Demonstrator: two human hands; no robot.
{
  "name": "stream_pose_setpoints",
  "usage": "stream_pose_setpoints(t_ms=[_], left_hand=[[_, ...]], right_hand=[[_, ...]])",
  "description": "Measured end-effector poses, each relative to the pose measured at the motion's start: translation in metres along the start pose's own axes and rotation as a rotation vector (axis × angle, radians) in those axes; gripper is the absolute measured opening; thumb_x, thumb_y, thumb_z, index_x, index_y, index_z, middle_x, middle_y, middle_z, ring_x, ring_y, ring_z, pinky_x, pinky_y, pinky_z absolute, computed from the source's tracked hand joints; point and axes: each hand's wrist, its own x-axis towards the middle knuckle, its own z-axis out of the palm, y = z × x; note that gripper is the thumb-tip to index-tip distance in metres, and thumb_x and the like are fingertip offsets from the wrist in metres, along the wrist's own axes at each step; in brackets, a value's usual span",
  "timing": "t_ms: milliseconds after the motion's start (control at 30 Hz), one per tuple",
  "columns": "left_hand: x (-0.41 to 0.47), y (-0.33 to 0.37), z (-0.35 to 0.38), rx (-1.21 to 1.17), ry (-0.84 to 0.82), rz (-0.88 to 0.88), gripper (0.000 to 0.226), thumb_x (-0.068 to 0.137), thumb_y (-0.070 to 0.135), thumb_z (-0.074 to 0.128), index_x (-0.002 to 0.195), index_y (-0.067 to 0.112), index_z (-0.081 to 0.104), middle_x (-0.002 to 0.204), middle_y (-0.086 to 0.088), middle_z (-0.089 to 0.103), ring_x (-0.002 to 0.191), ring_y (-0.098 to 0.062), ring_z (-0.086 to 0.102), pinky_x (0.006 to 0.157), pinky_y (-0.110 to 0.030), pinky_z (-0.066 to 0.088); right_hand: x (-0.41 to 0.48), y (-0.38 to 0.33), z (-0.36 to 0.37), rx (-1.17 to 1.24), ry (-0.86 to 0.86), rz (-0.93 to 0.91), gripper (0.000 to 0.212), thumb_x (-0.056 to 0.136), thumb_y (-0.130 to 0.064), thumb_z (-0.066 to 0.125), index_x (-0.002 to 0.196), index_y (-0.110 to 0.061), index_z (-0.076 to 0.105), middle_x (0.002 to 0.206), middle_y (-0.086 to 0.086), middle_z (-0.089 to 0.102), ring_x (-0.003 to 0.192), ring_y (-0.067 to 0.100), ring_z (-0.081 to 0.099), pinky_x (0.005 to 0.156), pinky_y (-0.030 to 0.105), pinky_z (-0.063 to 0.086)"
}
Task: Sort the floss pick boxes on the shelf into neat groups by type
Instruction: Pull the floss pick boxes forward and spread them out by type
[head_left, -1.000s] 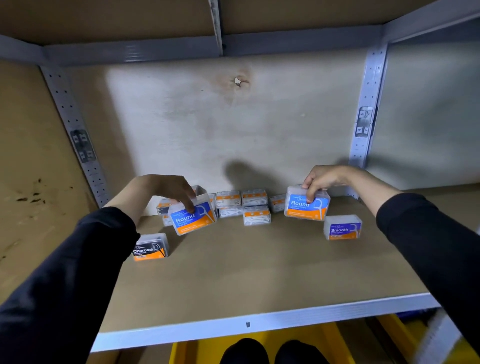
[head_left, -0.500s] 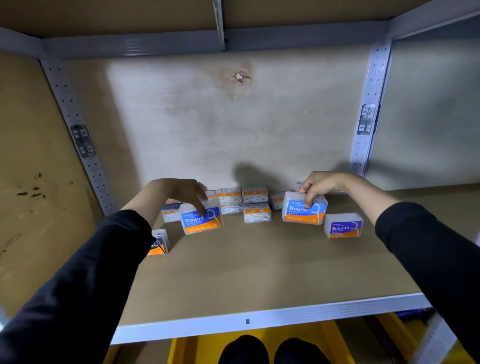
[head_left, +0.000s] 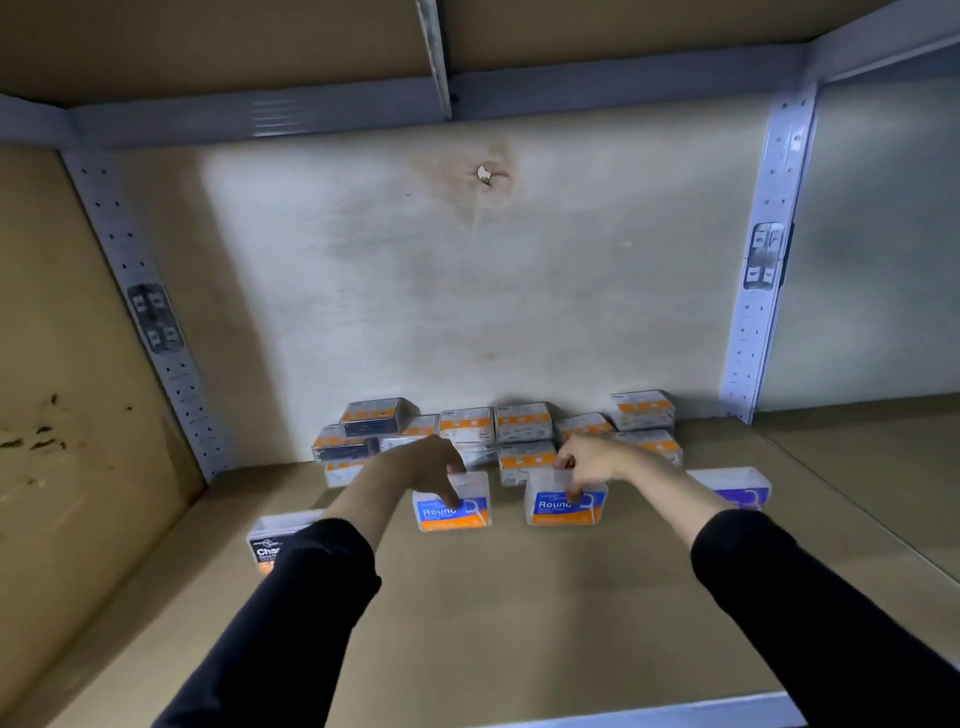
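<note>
Two blue "Round" floss pick boxes stand side by side on the wooden shelf (head_left: 519, 613). My left hand (head_left: 426, 467) grips the left Round box (head_left: 457, 512) from above. My right hand (head_left: 589, 462) grips the right Round box (head_left: 563, 506) the same way. A black "Charcoal" box (head_left: 272, 540) stands at the left, partly behind my left sleeve. A purple "Smooth" box (head_left: 737, 486) stands at the right, partly behind my right forearm. Several more boxes (head_left: 522, 423) lie stacked with their backs showing along the back wall.
Perforated metal uprights (head_left: 763, 291) stand at both back corners. A metal rail (head_left: 649, 714) edges the shelf front. The upper shelf board (head_left: 260, 41) sits close overhead, and a side panel (head_left: 62, 364) closes off the left.
Both hands have carried their Round boxes inward and toward the front, so the two boxes now stand close together. The camera has moved nearer, and the back stacks are uncovered.
</note>
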Motion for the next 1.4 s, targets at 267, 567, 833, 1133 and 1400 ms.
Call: stream_pose_setpoints(t_ms=[267,567,833,1133,1400], left_hand=[[0.023,-0.012,0.02,0.007,-0.089,0.001,0.058,0.083,0.023,0.066,0.136,0.012,0.046,0.141,-0.007,0.049,0.13,-0.023,0.046,0.108,-0.034,0.037],[0.031,-0.018,0.019,-0.094,-0.16,-0.001,0.058,0.084,0.029,0.065,0.135,0.012,0.046,0.142,-0.005,0.049,0.131,-0.022,0.045,0.11,-0.035,0.034],[0.056,-0.029,-0.006,-0.266,0.118,0.018,0.046,0.08,0.029,0.071,0.12,0.009,0.061,0.126,-0.008,0.062,0.117,-0.02,0.057,0.101,-0.026,0.042],[0.115,-0.034,-0.006,-0.09,0.262,0.041,0.054,0.086,0.021,0.063,0.135,0.011,0.045,0.14,-0.008,0.047,0.127,-0.023,0.046,0.106,-0.029,0.036],[0.146,-0.037,0.016,0.058,0.267,0.051,0.075,0.079,0.024,0.07,0.142,0.01,0.033,0.151,-0.008,0.029,0.135,-0.026,0.036,0.11,-0.036,0.036]], right_hand=[[0.032,0.001,0.017,-0.007,-0.041,-0.001,0.057,0.076,-0.012,0.071,0.129,-0.009,0.051,0.131,0.009,0.056,0.115,0.022,0.056,0.09,0.029,0.046],[0.037,0.003,0.008,0.037,-0.097,-0.045,0.052,0.076,-0.03,0.072,0.122,-0.01,0.058,0.127,0.006,0.06,0.113,0.021,0.056,0.088,0.027,0.043],[0.061,0.005,-0.019,0.123,0.159,-0.073,0.028,0.079,-0.024,0.07,0.102,-0.007,0.071,0.109,0.009,0.07,0.099,0.022,0.063,0.083,0.029,0.047],[0.116,-0.007,-0.022,0.017,0.3,-0.135,0.041,0.082,-0.013,0.066,0.122,-0.007,0.058,0.128,0.011,0.057,0.117,0.024,0.054,0.095,0.028,0.043],[0.148,0.004,-0.003,-0.224,0.293,-0.178,0.064,0.075,-0.025,0.073,0.13,-0.006,0.045,0.131,0.009,0.043,0.12,0.025,0.043,0.097,0.036,0.041]])
